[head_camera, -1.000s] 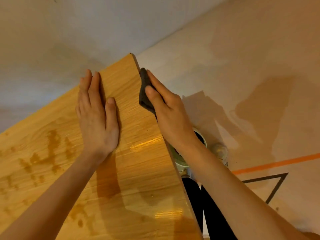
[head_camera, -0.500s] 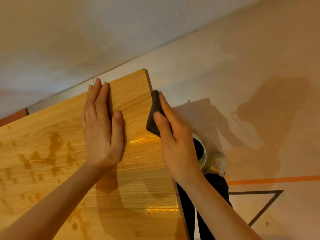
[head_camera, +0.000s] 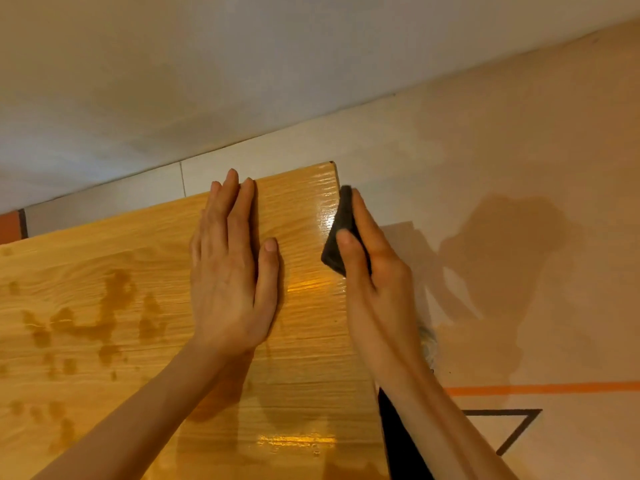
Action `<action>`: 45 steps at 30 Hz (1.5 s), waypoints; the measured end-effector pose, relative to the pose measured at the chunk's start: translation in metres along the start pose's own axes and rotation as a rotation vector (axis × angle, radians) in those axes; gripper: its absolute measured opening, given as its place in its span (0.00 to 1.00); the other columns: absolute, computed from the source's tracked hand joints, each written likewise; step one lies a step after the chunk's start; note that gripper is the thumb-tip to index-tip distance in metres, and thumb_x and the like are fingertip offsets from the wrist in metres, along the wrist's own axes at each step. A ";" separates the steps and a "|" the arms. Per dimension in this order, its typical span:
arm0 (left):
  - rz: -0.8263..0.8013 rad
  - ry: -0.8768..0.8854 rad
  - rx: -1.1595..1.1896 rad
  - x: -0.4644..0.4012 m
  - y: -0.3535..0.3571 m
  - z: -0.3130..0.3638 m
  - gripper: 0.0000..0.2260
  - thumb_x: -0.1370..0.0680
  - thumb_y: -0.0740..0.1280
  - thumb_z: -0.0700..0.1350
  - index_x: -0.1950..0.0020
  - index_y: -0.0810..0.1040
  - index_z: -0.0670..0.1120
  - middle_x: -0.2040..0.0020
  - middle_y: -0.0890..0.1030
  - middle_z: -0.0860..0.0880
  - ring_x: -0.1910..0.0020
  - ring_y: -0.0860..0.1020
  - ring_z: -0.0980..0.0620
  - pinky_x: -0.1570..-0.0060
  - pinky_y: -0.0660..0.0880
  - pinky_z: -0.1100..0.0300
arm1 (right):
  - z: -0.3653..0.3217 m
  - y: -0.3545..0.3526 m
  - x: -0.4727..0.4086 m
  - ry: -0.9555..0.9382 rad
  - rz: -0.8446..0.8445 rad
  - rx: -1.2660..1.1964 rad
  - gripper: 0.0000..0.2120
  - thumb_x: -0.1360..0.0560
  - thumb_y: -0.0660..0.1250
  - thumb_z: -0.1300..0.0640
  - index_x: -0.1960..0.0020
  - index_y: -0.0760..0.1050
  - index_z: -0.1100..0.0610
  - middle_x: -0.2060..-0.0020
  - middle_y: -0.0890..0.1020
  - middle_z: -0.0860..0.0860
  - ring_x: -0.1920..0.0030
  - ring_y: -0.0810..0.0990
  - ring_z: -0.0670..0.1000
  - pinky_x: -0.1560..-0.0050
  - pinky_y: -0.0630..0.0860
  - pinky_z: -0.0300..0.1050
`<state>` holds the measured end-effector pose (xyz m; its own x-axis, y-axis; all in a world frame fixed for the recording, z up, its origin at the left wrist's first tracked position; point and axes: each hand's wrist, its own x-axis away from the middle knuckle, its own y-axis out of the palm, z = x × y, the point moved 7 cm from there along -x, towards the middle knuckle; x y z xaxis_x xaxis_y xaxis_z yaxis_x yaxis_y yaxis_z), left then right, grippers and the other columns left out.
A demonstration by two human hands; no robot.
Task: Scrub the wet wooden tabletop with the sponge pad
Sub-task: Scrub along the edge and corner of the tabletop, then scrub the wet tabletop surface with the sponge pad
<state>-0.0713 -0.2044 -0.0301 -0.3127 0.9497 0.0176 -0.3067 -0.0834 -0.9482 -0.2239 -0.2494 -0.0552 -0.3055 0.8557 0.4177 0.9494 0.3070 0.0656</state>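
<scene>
One pad: a dark pad (head_camera: 341, 233), thin and roughly triangular as seen, is held against the right edge of the tabletop near its far corner.
Right hand: the pad is pinched by the right hand (head_camera: 375, 271), thumb on the near face and straight fingers along the outer side; the hand is turned on edge, forearm running down to the lower right.
Left hand: the left hand (head_camera: 232, 271) is laid flat, palm down, fingers straight and together, thumb slightly apart, just left of the pad.
Tabletop: one wooden tabletop (head_camera: 304, 358), light grain, glossy where wet, is marked by dark water patches at the left.
Floor: pale floor (head_camera: 519, 168) is crossed by one orange tape line (head_camera: 554, 388) and a black triangle outline (head_camera: 516, 431).
Wall: one white wall (head_camera: 173, 81) is seen behind.
</scene>
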 end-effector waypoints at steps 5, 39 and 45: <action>0.013 0.022 0.015 0.002 0.000 -0.001 0.26 0.16 0.54 0.50 0.19 0.58 0.41 0.18 0.56 0.44 0.18 0.53 0.47 0.21 0.55 0.45 | -0.045 0.006 -0.060 -0.218 -0.023 0.199 0.20 0.17 0.57 0.58 0.26 0.64 0.55 0.31 0.73 0.49 0.34 0.72 0.42 0.34 0.70 0.33; 0.090 -0.122 0.067 0.038 -0.059 -0.182 0.27 0.15 0.51 0.50 0.18 0.56 0.39 0.17 0.55 0.42 0.18 0.52 0.44 0.19 0.46 0.51 | -0.070 0.148 -0.066 -0.248 -0.314 1.325 0.13 0.17 0.52 0.50 0.47 0.75 0.51 0.51 0.81 0.54 0.49 0.77 0.59 0.48 0.73 0.55; 0.105 -0.112 0.108 0.039 -0.061 -0.181 0.27 0.16 0.54 0.49 0.19 0.58 0.39 0.18 0.57 0.43 0.18 0.53 0.45 0.19 0.48 0.50 | -0.049 0.280 -0.057 -0.565 -0.354 1.471 0.17 0.16 0.49 0.48 0.40 0.73 0.54 0.49 0.80 0.51 0.54 0.75 0.52 0.55 0.68 0.43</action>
<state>0.0980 -0.1081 -0.0295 -0.4440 0.8952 -0.0393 -0.3597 -0.2183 -0.9072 0.0624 -0.2324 -0.0165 -0.7852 0.5926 0.1795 0.0424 0.3407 -0.9392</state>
